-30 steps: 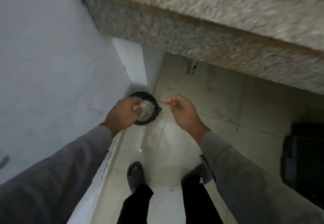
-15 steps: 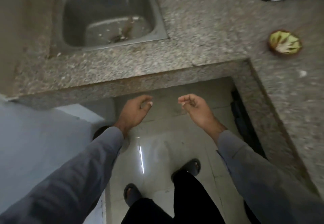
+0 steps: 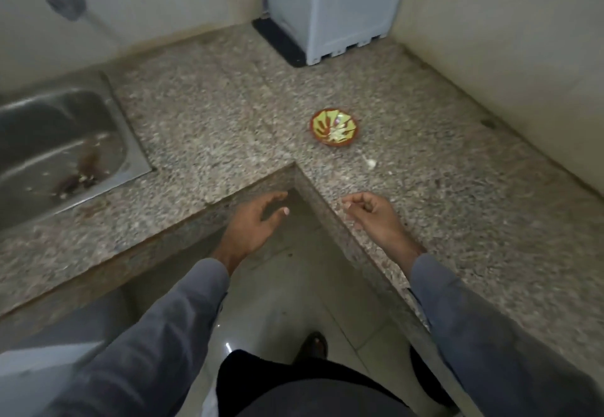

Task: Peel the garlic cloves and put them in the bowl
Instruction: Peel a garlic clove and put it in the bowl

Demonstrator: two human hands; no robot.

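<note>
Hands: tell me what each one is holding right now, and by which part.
The left hand holds nothing; its fingers are loosely spread. The right hand has fingertips pinched together, but whether anything sits between them cannot be told.

Both hands, left (image 3: pixel 253 220) and right (image 3: pixel 372 212), hover loosely curled near the counter (image 3: pixel 228 129) corner, bowl (image 3: pixel 334 126) beyond.
</note>
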